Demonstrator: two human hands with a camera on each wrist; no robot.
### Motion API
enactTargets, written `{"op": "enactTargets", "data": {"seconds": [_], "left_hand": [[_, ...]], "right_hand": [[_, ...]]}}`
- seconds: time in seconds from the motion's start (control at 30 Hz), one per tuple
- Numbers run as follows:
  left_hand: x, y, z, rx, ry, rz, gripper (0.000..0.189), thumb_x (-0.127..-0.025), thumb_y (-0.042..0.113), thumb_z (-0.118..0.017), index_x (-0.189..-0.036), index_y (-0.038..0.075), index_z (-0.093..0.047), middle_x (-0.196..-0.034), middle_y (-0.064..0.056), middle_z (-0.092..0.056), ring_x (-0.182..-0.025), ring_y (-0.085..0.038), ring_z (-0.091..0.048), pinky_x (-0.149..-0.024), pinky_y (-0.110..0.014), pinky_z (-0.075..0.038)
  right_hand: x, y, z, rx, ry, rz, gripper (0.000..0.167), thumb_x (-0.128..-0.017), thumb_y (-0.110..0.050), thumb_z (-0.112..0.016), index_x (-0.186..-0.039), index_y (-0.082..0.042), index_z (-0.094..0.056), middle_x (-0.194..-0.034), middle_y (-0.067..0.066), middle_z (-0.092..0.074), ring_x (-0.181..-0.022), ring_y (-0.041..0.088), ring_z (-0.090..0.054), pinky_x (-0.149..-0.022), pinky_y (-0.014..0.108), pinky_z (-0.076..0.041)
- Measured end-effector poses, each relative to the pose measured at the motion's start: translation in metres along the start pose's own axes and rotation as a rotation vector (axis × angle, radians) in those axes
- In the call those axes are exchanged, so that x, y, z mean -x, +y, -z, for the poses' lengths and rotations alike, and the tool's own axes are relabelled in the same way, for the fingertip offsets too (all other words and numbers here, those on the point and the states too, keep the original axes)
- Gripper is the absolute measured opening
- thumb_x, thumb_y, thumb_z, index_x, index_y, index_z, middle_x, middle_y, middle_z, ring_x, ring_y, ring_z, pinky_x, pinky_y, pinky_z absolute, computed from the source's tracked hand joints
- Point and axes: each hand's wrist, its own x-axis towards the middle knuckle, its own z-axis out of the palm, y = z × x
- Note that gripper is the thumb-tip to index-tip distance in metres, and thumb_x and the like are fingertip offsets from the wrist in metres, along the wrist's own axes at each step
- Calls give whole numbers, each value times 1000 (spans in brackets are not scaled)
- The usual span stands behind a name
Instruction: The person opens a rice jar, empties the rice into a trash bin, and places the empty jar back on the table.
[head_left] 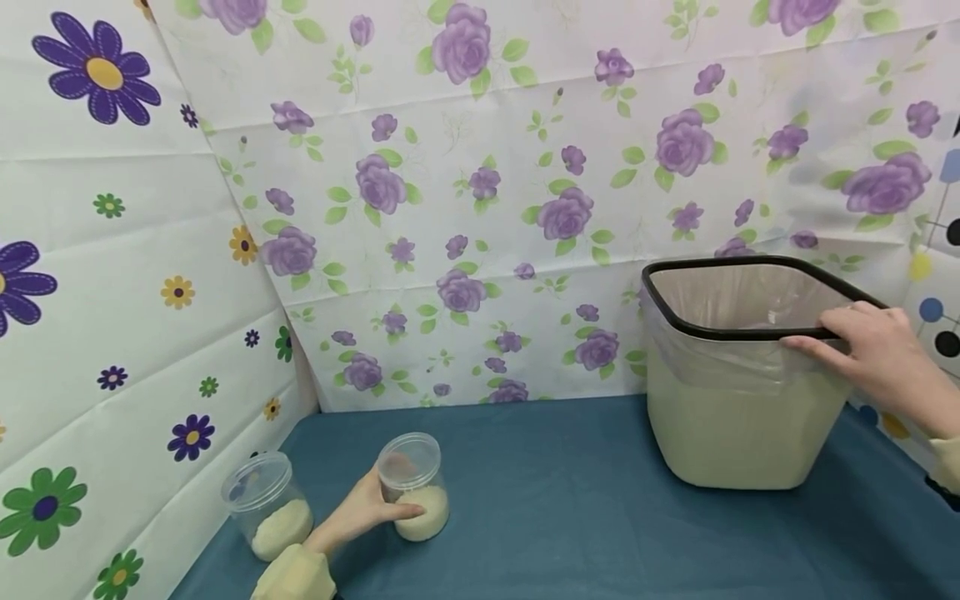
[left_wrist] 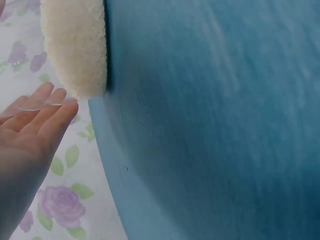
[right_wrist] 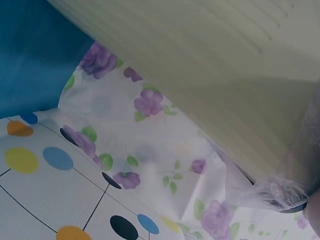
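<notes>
A clear lidded plastic jar (head_left: 426, 510), part filled with what looks like rice, stands on the blue tabletop. My left hand (head_left: 369, 504) holds it from the left, thumb across the front and fingers behind. In the left wrist view the pale grains (left_wrist: 77, 47) show near the fingers (left_wrist: 42, 117). A cream waste bin (head_left: 738, 425) with a black rim and a clear liner stands at the right. My right hand (head_left: 877, 337) grips the near right corner of its rim. The right wrist view shows mostly the bin's side (right_wrist: 215, 85) and gathered liner (right_wrist: 280, 192).
A second clear jar (head_left: 279, 521) with similar pale contents stands left of my left forearm. Blue cloth (head_left: 555, 500) covers the table between jar and bin. Flowered sheets (head_left: 487, 208) hang behind and on the left; a dotted sheet (right_wrist: 75, 200) borders the right.
</notes>
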Motion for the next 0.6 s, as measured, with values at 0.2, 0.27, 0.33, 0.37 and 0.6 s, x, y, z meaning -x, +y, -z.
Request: {"op": "enactTargets", "data": {"seconds": [0.2, 0.27, 0.33, 0.37, 0.6], "left_hand": [[-2, 3, -3, -75, 33, 7, 78, -72, 17, -78, -133, 3, -30, -120, -15, -48, -112, -28, -45, -92, -49, -30], [-2, 4, -4, -100, 36, 7, 78, -71, 19, -78, -132, 4, -31, -118, -13, -50, -111, -27, -45, -92, -49, -31], [-2, 7, -5, -111, 38, 10, 80, -71, 20, -79, -133, 3, -32, -117, -13, -50, -109, -27, -46, -91, -49, -32], [-2, 8, -6, -113, 39, 12, 80, -71, 20, -79, -133, 3, -32, -117, -13, -50, -109, -27, -47, -91, -48, -32], [-5, 33, -10, -117, 55, 34, 76, -73, 16, -77, -131, -1, -33, -117, -18, -50, -109, -31, -46, -89, -52, -32]], "right_hand": [[1, 0, 0, -5, -2, -13, 40, -86, -25, -62, -60, -15, -33, -55, -3, -27, -58, 21, -35, -61, 42, -17], [0, 0, 0, -4, -2, -12, 40, -87, -25, -61, -60, -15, -32, -55, -3, -28, -58, 21, -35, -61, 42, -17], [0, 0, -1, -7, 0, -10, 41, -87, -26, -61, -60, -15, -32, -55, -3, -27, -58, 21, -35, -61, 43, -17], [-1, 0, -1, -9, 1, -7, 41, -87, -26, -61, -60, -15, -32, -55, -3, -27, -58, 21, -35, -61, 43, -17], [-3, -7, -5, -29, 30, 33, 43, -86, -30, -61, -59, -16, -30, -54, -4, -26, -55, 19, -33, -60, 42, -17]]}}
